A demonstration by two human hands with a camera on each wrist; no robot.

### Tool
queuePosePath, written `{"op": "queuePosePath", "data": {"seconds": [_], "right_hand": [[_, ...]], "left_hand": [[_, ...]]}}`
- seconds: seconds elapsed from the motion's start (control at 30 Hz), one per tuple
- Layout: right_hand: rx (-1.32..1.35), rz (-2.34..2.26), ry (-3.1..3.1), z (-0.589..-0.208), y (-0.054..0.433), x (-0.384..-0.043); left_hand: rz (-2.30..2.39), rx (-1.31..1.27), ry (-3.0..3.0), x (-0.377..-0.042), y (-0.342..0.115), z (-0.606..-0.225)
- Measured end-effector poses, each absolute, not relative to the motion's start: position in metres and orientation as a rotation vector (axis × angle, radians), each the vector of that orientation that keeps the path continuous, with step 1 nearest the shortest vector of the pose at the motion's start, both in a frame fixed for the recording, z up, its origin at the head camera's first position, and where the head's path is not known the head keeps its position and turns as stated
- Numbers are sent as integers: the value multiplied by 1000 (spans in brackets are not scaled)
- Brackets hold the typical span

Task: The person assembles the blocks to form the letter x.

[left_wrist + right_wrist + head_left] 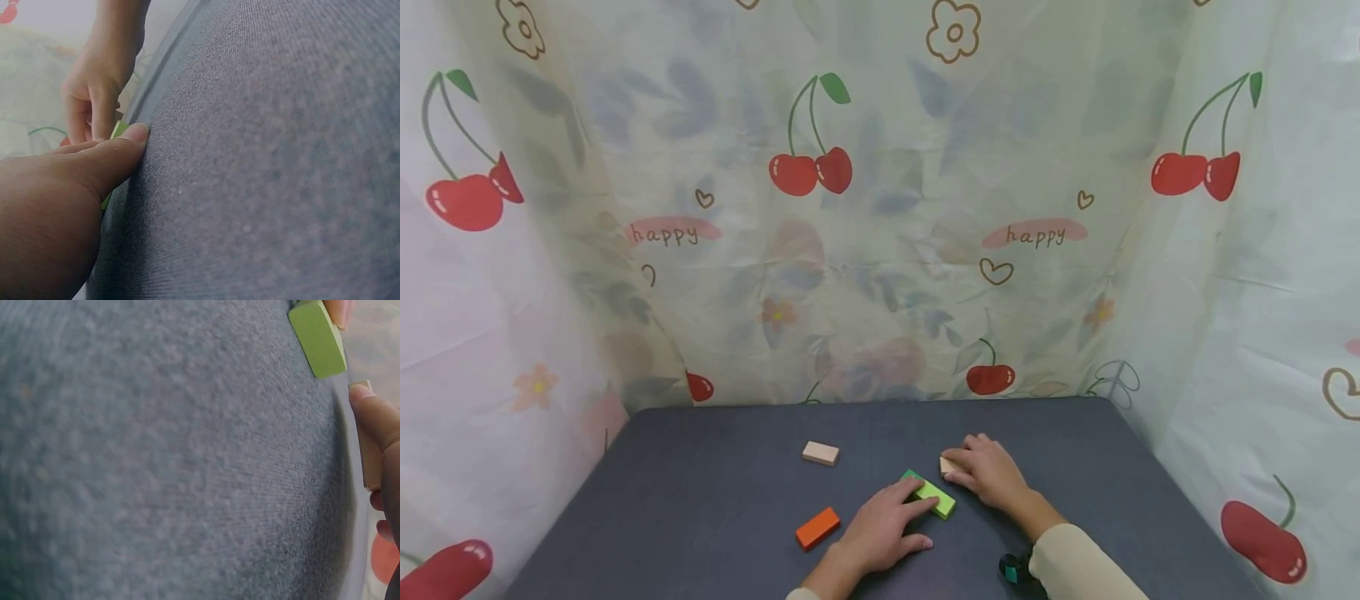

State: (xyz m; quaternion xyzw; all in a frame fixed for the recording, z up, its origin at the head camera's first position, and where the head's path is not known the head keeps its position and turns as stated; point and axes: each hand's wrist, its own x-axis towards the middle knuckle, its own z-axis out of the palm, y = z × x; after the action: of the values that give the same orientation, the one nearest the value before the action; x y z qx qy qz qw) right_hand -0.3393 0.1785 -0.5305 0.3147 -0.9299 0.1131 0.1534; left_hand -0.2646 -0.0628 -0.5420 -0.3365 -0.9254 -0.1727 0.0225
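In the head view my left hand [882,523] lies over a lime-green block [942,502], its fingers reaching onto the top and its thumb apart from the block. A darker green piece [912,474] shows at the block's far end, partly hidden by the fingers. Just to the right, my right hand [992,477] pinches a pale wooden block [948,467]. The right wrist view shows the thumb along that wooden block [369,453], close to the near end of the lime-green block [317,340]. Left of the left hand, an orange block [817,529] lies on the table.
Another pale wooden block [821,453] lies farther back on the dark grey table [700,492]. A black object with a teal patch [1011,569] is by the right sleeve [1078,562]. Printed curtains [880,275] stand behind and on both sides.
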Motion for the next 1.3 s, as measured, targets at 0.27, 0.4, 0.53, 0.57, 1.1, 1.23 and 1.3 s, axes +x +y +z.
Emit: {"op": "queuePosePath", "data": {"seconds": [0.27,0.4,0.53,0.57,1.1,1.23,1.3], "right_hand": [[923,312,-2689,-531,174,-338],[944,315,-2687,-529,171,-337],[963,316,-2676,-528,167,-337],[962,311,-2676,-528,167,-337],[1008,323,-2722,-527,156,-339],[1031,347,-2733,-527,155,-339],[1037,364,-2733,-527,155,-339]], "left_hand": [[-539,-1038,-2865,-263,-63,-541],[-541,-1036,-2869,-263,-62,-541],[-548,-1032,-2873,-264,-63,-542],[-550,-1033,-2872,-264,-63,-542],[-552,-1054,-2855,-264,-63,-543],[-554,-1053,-2854,-264,-64,-543],[-558,-1052,-2857,-263,-63,-542]]}}
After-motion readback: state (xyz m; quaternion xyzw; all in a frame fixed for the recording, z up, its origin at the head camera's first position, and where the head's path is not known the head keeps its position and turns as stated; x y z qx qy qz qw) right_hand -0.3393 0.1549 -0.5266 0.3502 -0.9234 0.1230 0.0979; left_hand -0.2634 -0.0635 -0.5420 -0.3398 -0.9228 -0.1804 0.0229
